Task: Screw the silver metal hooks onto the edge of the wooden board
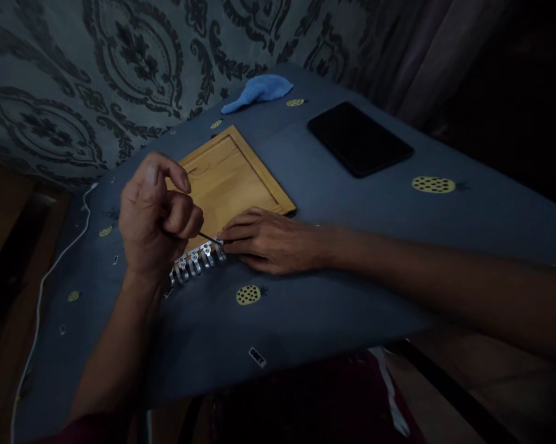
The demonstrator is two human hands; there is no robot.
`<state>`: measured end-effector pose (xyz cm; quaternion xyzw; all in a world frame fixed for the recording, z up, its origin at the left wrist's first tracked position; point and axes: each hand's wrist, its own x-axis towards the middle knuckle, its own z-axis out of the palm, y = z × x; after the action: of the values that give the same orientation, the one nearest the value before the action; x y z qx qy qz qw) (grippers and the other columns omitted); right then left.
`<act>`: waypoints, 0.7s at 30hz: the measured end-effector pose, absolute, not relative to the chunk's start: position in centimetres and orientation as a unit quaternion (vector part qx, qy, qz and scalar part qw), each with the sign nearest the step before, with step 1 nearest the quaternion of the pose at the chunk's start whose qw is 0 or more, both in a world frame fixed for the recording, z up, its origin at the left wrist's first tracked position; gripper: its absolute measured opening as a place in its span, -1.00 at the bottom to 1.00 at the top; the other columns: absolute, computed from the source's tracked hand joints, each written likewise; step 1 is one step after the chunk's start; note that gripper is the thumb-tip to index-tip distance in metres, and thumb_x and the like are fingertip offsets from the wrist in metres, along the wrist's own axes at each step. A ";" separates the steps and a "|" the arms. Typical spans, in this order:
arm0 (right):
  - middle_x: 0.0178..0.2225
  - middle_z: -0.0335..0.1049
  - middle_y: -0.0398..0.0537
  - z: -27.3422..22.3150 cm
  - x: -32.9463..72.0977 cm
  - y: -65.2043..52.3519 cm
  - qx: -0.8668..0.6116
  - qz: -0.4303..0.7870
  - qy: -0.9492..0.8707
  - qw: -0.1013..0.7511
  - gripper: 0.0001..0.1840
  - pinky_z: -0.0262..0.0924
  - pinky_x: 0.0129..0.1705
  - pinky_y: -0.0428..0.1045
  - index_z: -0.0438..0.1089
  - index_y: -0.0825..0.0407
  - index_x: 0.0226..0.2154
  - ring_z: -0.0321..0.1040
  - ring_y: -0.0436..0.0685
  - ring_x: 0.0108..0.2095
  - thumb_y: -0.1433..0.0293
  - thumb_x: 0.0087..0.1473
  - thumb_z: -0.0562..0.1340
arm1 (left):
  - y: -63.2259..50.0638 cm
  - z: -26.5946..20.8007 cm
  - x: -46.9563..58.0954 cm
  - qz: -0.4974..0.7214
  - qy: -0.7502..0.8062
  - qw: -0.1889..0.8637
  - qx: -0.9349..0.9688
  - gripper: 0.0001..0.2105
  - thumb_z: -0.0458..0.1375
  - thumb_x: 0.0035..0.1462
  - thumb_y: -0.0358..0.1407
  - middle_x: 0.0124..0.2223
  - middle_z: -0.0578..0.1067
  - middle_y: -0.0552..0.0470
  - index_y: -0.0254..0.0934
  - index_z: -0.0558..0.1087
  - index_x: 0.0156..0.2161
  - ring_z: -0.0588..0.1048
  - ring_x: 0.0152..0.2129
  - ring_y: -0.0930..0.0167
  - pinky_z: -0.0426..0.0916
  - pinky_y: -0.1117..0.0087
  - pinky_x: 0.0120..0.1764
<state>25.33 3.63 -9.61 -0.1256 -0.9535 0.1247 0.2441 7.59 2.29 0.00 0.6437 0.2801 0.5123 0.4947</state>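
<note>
My left hand (160, 213) is closed in a fist above the near left part of a wooden board with a raised frame (234, 163). From the fist a thin dark rod-like tool (209, 238) slants down to the right; its other end is hidden in my hand. The tool's tip meets the right end of a silvery metal hook rail (194, 261), which has several curved hooks and lies along the board's near edge. Over that same end lies my right hand (278, 240), palm down, fingers close together with their tips on the rail. Its thumb is mostly hidden.
A black tablet-like device (360, 139) lies at the right on the blue pineapple-patterned tablecloth (333, 296). Behind the board is a crumpled blue cloth (259, 91). A white cable (50, 271) runs down the left side. Patterned curtain fabric (134, 55) hangs behind the table.
</note>
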 end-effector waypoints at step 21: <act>0.20 0.45 0.12 -9.9 25.4 3.7 -0.122 0.111 -0.955 0.247 -0.66 0.10 0.23 0.19 0.46 0.11 0.10 0.28 0.26 0.24 0.44 0.34 0.14 | 0.8 1.4 8.6 0.607 0.367 0.424 0.563 -0.53 -0.22 0.49 -0.35 -0.66 -0.12 0.22 -0.25 0.39 -0.43 -0.16 -0.77 0.61 -0.16 0.49 -0.66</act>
<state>25.38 3.72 -9.89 -0.1222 -0.9549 0.1108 0.2470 8.63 0.77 1.42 0.5625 0.3671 0.6074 0.4241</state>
